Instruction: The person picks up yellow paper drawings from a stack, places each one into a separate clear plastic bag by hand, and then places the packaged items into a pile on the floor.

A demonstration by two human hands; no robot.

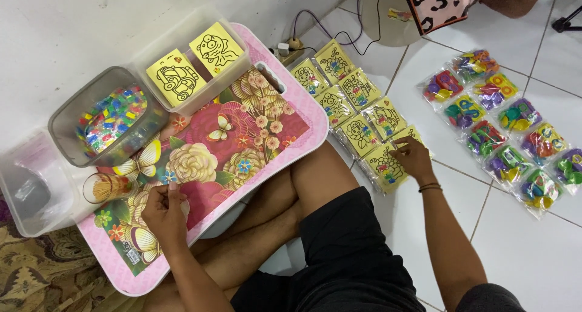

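My right hand (413,159) rests on the nearest yellow picture card packet (388,165) in a row of several such packets (351,103) laid on the white tiled floor. My left hand (162,212) sits on the pink floral lap table (206,160), fingers pinched together near a small object I cannot make out. A small glass of thin sticks (106,188) stands just left of that hand. I sit cross-legged between the table and the packets.
On the table's far side stand a clear tub with two yellow picture cards (188,69) and a grey tub of small colourful pieces (109,121). An empty clear tub (30,191) lies at left. Bags of colourful shapes (503,124) cover the floor at right.
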